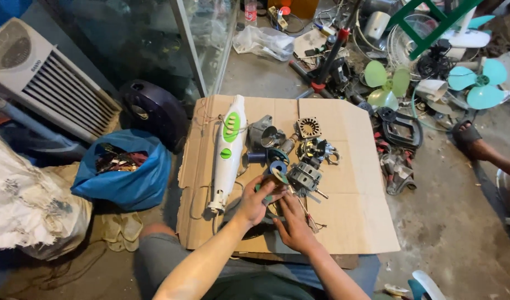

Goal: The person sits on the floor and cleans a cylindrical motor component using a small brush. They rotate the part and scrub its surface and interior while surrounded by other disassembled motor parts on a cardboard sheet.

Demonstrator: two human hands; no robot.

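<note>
A small round blue-green part with wires (272, 188) is held between both hands just inside the near edge of the flat brown cardboard sheet (355, 222), a little left of that edge's middle. The left hand (256, 201) is closed around the part from the left, its fingers curled over the top; the right hand (291, 222) is placed just behind and to the right, with its fingertips pinched at the thin wires trailing from the part toward the near right. Whether a tool is held in the right hand cannot be told. The part lies directly ahead of both hands, touching each, the left being the nearer to its body. Just beyond it, toward the sheet's centre, a grey metal motor block with a protruding shaft (305, 176) is seen, its shaft pointing toward the near right. Left of the hands, a long white plastic housing with green oval buttons (228, 153) is laid with its long axis running from the near edge to the far left corner. Farther on, a round laminated stator ring (309, 128) is set near the far edge, and green fan blades (387, 83) lie on the floor beyond the far right corner.
</note>
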